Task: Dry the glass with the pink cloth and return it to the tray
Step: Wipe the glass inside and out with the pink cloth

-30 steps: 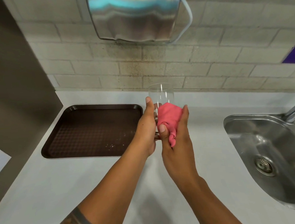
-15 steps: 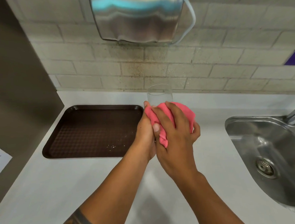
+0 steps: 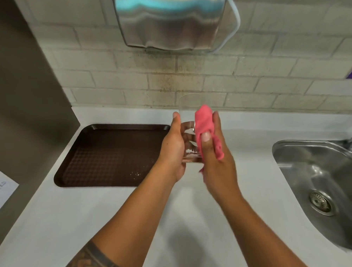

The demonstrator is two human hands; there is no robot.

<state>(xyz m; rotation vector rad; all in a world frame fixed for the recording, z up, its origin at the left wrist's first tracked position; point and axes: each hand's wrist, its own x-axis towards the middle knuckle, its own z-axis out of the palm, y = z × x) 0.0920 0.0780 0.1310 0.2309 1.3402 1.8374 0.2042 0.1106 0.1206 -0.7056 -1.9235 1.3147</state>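
Note:
A clear drinking glass [image 3: 188, 130] is held upright above the white counter, a little right of the tray. My left hand [image 3: 172, 149] grips its left side and base. My right hand [image 3: 216, 157] presses a bunched pink cloth [image 3: 204, 124] against the glass's right side, thumb pinning the cloth, fingers extended. The brown plastic tray [image 3: 103, 156] lies on the counter to the left with nothing on it but a few crumbs.
A steel sink [image 3: 324, 177] with a drain is sunk into the counter at the right, its tap at the edge of view. A metal dispenser [image 3: 170, 22] hangs on the brick wall above. A dark panel [image 3: 18, 100] stands on the left.
My right hand, which half a second ago wrapped over the top of the glass with the cloth, has slid back to the glass's right side. The glass stays in my left hand.

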